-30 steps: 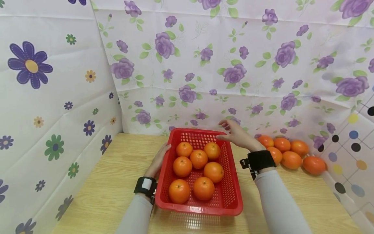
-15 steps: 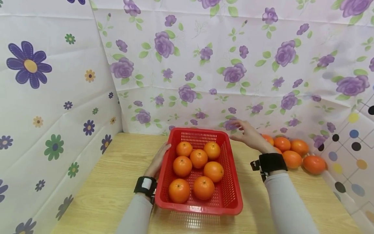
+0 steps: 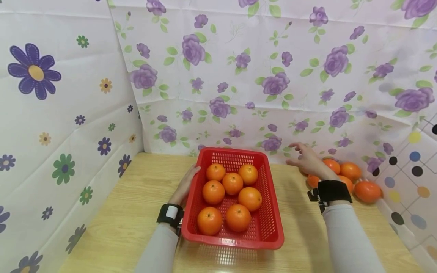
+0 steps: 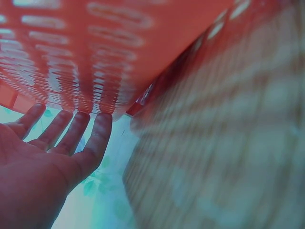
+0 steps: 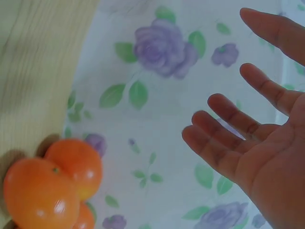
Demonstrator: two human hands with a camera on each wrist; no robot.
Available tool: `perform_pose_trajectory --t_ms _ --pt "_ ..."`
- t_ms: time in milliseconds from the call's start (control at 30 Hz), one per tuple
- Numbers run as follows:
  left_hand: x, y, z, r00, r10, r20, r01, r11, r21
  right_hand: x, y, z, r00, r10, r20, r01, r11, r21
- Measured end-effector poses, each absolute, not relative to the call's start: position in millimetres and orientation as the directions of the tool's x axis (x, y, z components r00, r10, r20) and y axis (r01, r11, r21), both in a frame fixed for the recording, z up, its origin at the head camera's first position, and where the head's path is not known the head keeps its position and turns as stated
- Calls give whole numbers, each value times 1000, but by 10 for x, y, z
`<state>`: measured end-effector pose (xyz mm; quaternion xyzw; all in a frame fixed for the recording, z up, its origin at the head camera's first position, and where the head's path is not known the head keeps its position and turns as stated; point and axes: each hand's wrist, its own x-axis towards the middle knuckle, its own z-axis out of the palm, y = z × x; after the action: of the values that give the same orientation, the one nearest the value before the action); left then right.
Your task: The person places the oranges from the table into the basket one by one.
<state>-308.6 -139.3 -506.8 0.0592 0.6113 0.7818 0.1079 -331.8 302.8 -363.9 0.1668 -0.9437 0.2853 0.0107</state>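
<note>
A red plastic basket (image 3: pixel 232 244) with slotted walls holds several oranges (image 3: pixel 238 218) in the middle of the table. My left hand (image 3: pixel 186 185) lies along the basket's left wall; in the left wrist view its fingertips (image 4: pixel 102 121) are right at the slotted side, fingers nearly straight. To the right of the basket, my right hand (image 3: pixel 307 161) is in the air with fingers spread and nothing in them. Below and behind it sits a group of loose oranges (image 3: pixel 367 192), partly hidden by the hand and wrist. Two of those oranges (image 5: pixel 40 193) show large in the right wrist view.
The wooden table (image 3: pixel 136 212) meets a white cloth backdrop (image 3: pixel 235 76) with purple roses at its far edge. Flower-print cloth (image 3: pixel 68 132) stands along the left, dotted cloth (image 3: pixel 409 182) along the right behind the loose oranges. Black straps are on both wrists.
My right hand has moved right, from over the basket's far right corner to beside the loose oranges, still holding nothing. The left hand and the basket stay in place.
</note>
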Motion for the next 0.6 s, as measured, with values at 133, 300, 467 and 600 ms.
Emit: perform_pose_trajectory --t_ms 133,300,467,600 --pt "-3075 -1392 -5056 -970 238 -37 -94 -232 968 -3332 3179 -3717 -955 -275 108 -290 799 -527" --pt "-3064 -1385 -5036 -974 223 -49 -98 -216 971 -3323 3357 -3827 -977 -208 39 -197 830 -521" --pt "-3066 -1383 -5042 -975 215 -54 -99 -207 973 -3318 3505 -3906 -987 -153 -57 -107 868 -485" --pt "-3073 -1384 -5063 -971 236 -24 -81 -234 969 -3347 3599 -4006 -988 -147 -44 -111 882 -459"
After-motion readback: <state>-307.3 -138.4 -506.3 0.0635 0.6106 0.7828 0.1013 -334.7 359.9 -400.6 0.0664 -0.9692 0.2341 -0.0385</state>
